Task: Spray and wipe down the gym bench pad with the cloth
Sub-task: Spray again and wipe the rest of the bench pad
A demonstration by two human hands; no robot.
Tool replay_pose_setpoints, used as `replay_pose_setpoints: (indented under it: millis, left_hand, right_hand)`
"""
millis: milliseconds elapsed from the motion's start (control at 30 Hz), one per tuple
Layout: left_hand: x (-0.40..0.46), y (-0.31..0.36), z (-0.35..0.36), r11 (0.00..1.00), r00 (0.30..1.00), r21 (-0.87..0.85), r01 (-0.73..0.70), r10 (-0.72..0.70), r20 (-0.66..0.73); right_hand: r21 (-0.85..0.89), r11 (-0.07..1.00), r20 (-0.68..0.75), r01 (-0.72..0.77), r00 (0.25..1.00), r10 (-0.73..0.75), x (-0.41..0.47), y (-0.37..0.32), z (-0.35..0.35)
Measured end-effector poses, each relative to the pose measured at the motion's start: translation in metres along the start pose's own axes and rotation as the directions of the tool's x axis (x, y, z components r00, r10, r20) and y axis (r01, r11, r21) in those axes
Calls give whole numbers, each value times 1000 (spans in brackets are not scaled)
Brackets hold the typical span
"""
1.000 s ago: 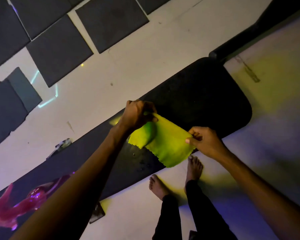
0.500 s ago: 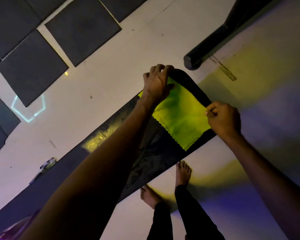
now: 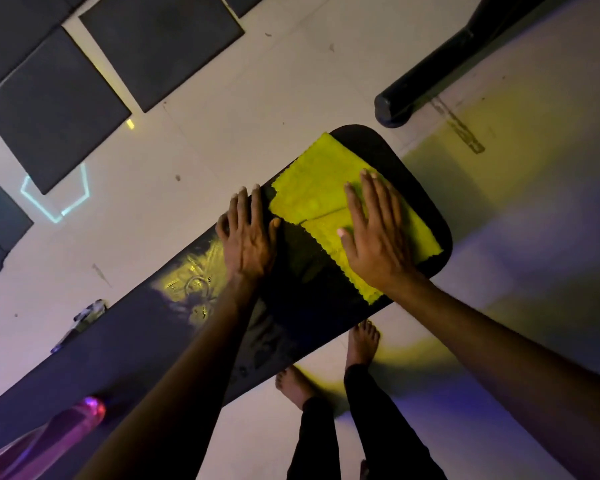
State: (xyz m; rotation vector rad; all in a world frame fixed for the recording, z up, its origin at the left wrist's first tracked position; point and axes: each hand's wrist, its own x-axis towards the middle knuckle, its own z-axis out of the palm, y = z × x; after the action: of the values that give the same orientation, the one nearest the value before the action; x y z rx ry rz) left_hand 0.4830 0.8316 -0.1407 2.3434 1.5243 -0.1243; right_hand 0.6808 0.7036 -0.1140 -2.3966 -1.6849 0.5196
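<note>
A long black bench pad [image 3: 312, 313] runs diagonally from lower left to upper right. A yellow-green cloth [image 3: 312, 188] with scalloped edges lies spread flat on the pad's rounded far end. My right hand [image 3: 378, 237] lies flat on the cloth, fingers spread, palm down. My left hand [image 3: 248, 237] rests flat on the bare pad just left of the cloth, fingers apart, thumb near the cloth's edge. Wet streaks [image 3: 194, 282] glint on the pad beside my left wrist. A pink spray bottle [image 3: 49, 434] lies on the pad at the lower left.
Dark floor mats [image 3: 160, 43] cover the pale floor at the upper left. A thick black tube [image 3: 430, 77] of the bench frame stands at the upper right. My bare feet [image 3: 361, 344] stand on the floor beside the pad. A small object [image 3: 84, 317] lies by the pad's far edge.
Both hands held the cloth by its corners above the pad, carried it to the pad's end and let go. It now lies flat, with both palms pressed down open.
</note>
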Motion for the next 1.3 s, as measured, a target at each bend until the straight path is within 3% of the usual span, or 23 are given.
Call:
replay_pose_setpoints:
  millis: [67,167,233,400,467,533,700,767,867,967,1067,1133,1200,1300]
  left_hand:
    - [-2,-8,5,999,1000,43,-6,7,-24]
    - [-4,-11,12,998,999,62,-3,6,-53]
    - [-5,-10,14,997,998,72,11,-7,-55]
    - [-6,-4,10,995,999,96,30,-27,-28]
    - [-7,-3,11,992,998,117,43,-39,-40]
    - [-7,-3,14,991,997,129,48,-39,-66]
    - [-6,-7,21,990,995,140,33,-19,-103]
    - [-6,-6,19,989,996,142,37,-24,-89]
    - [-7,-2,12,993,998,106,45,-41,-41]
    - [5,17,7,999,998,35,7,-5,-64]
    - [20,46,14,996,995,37,-85,87,-45]
    - [23,53,22,993,996,84,-82,85,-36]
    - [21,52,29,991,995,121,-60,70,-77]
    - [21,50,33,989,989,136,-61,78,-123]
  right_hand:
    - [-120,981,82,150,987,-140,23,0,12]
    - [-208,955,116,213,975,-192,41,10,21]
    - [-188,971,59,150,988,-141,33,16,24]
    - [-144,968,-87,-207,977,196,-8,5,31]
    - [-172,953,-96,-250,967,236,-2,-4,32]
    - [-195,960,-90,-200,978,186,23,-5,32]
    - [-248,964,-32,91,994,-102,100,19,13]
    - [-231,968,-56,100,992,-116,99,26,11]
    - [-160,978,-173,-137,979,109,61,29,19]
    - [-90,919,-237,-384,904,355,15,18,32]
    - [-99,889,-220,-447,881,418,-9,-2,45]
    - [-154,929,-173,-338,935,311,-4,5,45]
    - [-237,967,-112,-90,992,65,17,31,35]
    - [-273,948,-52,164,981,-185,54,67,13]
